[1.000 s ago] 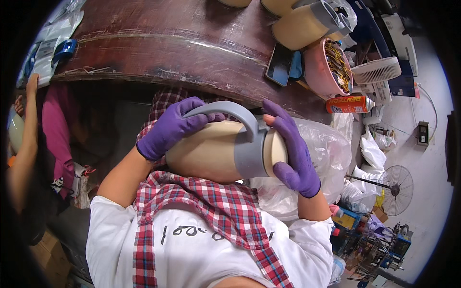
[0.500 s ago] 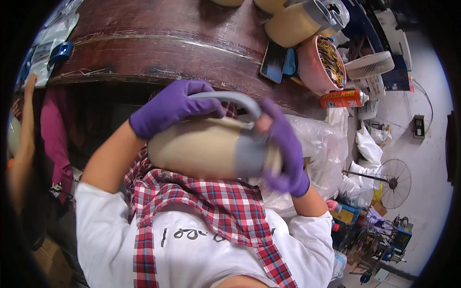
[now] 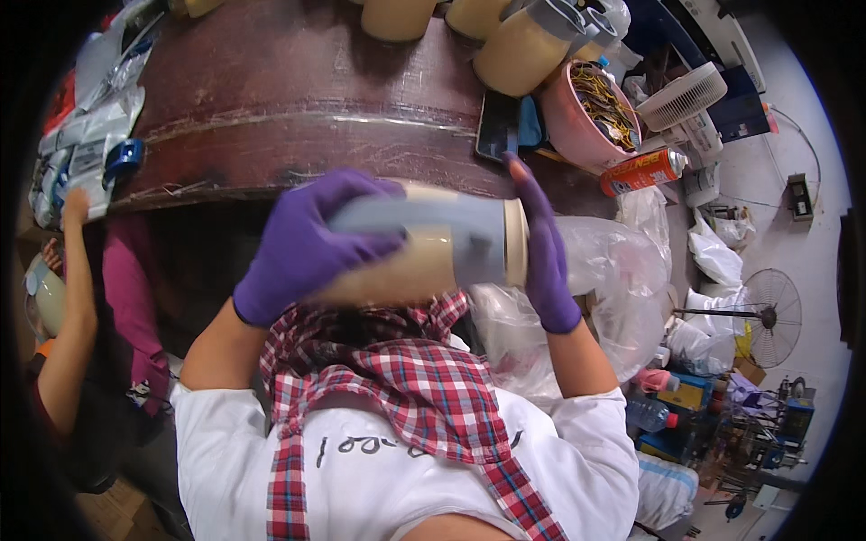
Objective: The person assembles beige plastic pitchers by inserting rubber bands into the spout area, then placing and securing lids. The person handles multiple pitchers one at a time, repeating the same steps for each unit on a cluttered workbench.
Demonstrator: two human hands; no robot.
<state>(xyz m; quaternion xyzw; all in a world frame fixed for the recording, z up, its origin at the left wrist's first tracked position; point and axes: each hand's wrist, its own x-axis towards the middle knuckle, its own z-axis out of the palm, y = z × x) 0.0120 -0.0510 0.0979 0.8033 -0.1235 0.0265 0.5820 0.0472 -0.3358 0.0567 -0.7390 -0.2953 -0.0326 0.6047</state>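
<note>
A beige jug (image 3: 397,275) with a grey collar, grey handle and cream lid lies on its side in front of my chest, somewhat blurred. My left hand (image 3: 311,243), in a purple glove, is closed around the jug's handle. At the lid end, my right hand (image 3: 548,261) is held upright with its gloved fingers stretched out and its palm against or close beside the cream lid. A bare fingertip pokes through the right glove. Similar jugs (image 3: 523,50) stand at the table's far side.
Across the dark red table (image 3: 298,135), a pink basin (image 3: 577,122) of wires stands near a phone (image 3: 494,126) and an orange spray can (image 3: 642,171). Clear plastic bags (image 3: 604,316) lie at my right. A co-worker's arm (image 3: 77,307) reaches in at the left beside another jug.
The jug has turned, its handle now facing me. My left hand has closed round the handle; my right hand has gone from curled round the lid to flat beside it.
</note>
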